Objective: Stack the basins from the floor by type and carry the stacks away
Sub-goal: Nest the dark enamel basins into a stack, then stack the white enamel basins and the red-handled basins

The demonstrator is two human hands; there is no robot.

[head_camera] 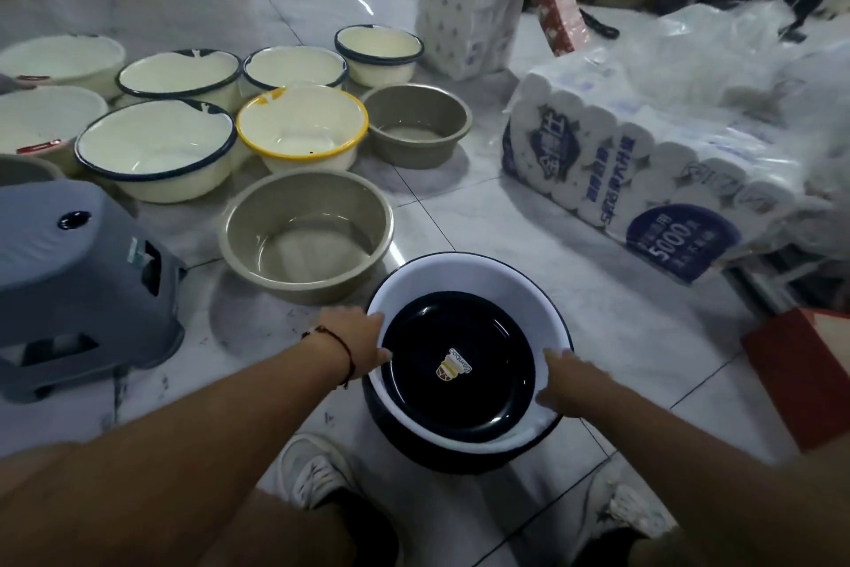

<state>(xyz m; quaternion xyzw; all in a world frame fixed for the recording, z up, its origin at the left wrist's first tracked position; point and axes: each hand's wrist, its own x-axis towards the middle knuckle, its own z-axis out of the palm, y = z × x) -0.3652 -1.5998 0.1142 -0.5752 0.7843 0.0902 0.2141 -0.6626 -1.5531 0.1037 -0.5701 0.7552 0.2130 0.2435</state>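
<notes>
Head view: our left hand (354, 343) and right hand (559, 378) grip opposite rims of one white-and-black basin (460, 286) near our shoes; two beige basins (306, 240) and one yellow-rimmed basin (301, 127) sit beyond on the floor.

Both forearms are bare, with no sleeves showing. A thin dark red-brown cord bracelet (342, 352) circles the left wrist, close to the left hand (356, 343). The right hand (559, 375) wears nothing. Below, the person wears pale, scuffed lace-up sneakers, the left shoe (313, 472) and the right shoe (632, 509).
</notes>
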